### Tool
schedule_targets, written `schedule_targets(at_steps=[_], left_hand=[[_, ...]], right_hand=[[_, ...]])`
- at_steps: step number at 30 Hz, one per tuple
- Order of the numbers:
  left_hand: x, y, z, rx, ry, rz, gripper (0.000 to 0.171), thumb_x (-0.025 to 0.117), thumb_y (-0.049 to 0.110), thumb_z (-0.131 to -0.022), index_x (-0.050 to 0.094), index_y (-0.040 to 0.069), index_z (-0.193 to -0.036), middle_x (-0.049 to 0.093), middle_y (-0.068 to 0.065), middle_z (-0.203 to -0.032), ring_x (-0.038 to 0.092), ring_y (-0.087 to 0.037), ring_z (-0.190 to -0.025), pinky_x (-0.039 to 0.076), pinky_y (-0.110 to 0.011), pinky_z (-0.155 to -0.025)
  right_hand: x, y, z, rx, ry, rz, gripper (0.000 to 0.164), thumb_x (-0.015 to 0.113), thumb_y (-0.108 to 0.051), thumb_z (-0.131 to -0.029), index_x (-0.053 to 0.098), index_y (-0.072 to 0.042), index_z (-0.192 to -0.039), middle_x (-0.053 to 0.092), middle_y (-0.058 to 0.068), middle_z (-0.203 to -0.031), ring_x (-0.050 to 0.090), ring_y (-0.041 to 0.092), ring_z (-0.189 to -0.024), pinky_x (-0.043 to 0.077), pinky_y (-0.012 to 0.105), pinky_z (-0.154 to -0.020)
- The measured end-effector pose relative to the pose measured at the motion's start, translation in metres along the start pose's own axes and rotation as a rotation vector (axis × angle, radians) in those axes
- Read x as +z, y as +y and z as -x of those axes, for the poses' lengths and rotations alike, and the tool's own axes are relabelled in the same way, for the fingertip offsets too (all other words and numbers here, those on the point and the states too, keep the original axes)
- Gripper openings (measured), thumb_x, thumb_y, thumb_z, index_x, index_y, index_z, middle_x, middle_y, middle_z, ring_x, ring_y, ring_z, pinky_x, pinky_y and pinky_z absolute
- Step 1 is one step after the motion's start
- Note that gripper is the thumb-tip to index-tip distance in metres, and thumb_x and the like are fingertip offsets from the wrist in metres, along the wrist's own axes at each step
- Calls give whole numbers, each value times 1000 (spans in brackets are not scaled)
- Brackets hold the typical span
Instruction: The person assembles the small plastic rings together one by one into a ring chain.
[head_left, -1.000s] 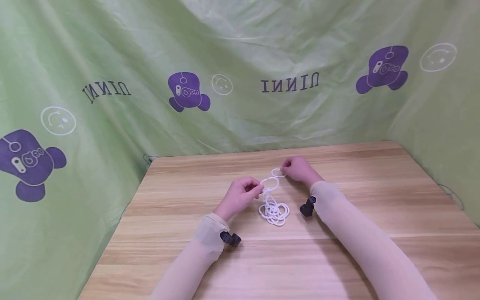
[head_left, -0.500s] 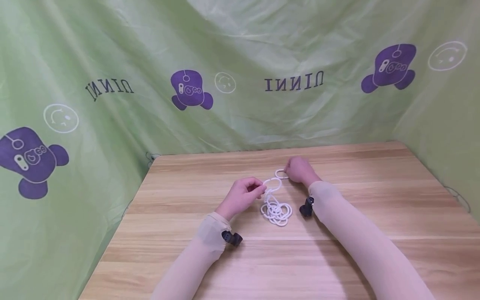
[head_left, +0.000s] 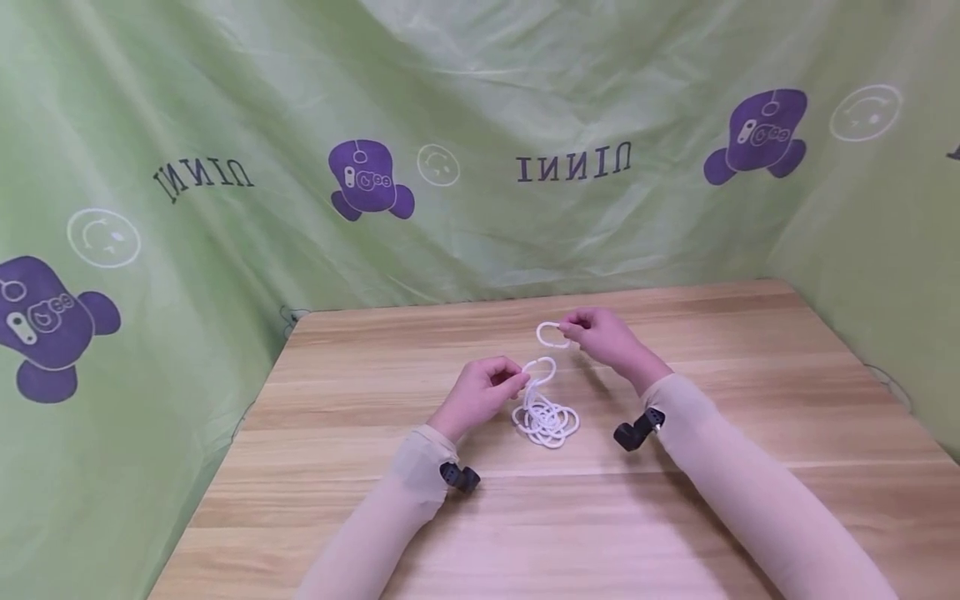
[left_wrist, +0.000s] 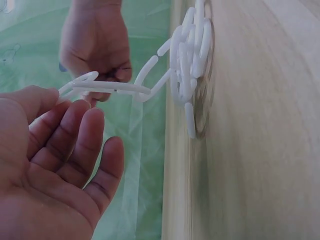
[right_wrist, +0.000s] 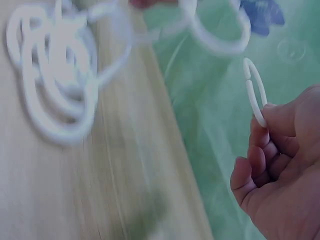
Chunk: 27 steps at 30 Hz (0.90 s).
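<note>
My left hand [head_left: 480,396] pinches the end link [left_wrist: 112,86] of a white plastic chain between thumb and index finger, its other fingers loosely curled. From that raised link the chain runs down to a heap of linked white rings [head_left: 546,427] on the table. Farther back and to the right, my right hand [head_left: 606,337] pinches a single white oval link [right_wrist: 251,100] by one end, held up off the table. A small split shows in this link's side in the right wrist view. It hangs apart from the chain, whose nearest link is the one at my left hand.
The heap lies on a wood-grain table [head_left: 337,433]. A green curtain [head_left: 480,242] with purple figures and mirrored lettering hangs behind the table's far edge and along both sides. A black camera [head_left: 637,429] sits on my right wrist and another [head_left: 459,477] on my left.
My right hand has turned and lifted, raising the single link away from the chain; its wrist shifted right. My left hand stays nearly still, keeping its pinch on the chain.
</note>
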<state>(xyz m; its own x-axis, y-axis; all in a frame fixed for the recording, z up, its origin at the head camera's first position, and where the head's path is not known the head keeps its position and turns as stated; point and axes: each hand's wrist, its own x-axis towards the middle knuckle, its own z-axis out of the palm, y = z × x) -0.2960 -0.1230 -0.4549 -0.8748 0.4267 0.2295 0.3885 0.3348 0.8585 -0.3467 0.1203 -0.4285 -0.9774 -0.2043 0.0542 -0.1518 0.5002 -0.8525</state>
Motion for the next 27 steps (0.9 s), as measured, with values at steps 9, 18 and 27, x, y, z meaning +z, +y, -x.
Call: schedule_targets(at_steps=[9, 18, 27], left_hand=[[1, 8, 3, 15, 4, 4, 15, 67, 16, -95, 71, 1, -96, 66, -18, -79, 56, -22, -71, 44, -22, -60], [2, 10, 3, 26, 6, -6, 12, 69, 20, -94, 72, 8, -92, 66, -8, -77, 60, -21, -73, 50, -26, -64], [4, 10, 3, 56, 15, -10, 11, 69, 17, -93, 73, 7, -93, 69, -15, -81, 62, -15, -72, 51, -25, -65]], right_hand=[[9, -22, 20, -74, -9, -48, 23, 61, -23, -98, 66, -2, -103, 64, 16, -95, 56, 25, -81, 47, 34, -68], [16, -22, 26, -114, 40, -49, 20, 63, -21, -96, 67, -2, -100, 61, 9, -85, 51, 21, -75, 44, 32, -63], [24, -23, 29, -126, 78, -3, 20, 63, -20, -96, 67, -1, -99, 59, 5, -80, 51, 19, -71, 44, 30, -59]])
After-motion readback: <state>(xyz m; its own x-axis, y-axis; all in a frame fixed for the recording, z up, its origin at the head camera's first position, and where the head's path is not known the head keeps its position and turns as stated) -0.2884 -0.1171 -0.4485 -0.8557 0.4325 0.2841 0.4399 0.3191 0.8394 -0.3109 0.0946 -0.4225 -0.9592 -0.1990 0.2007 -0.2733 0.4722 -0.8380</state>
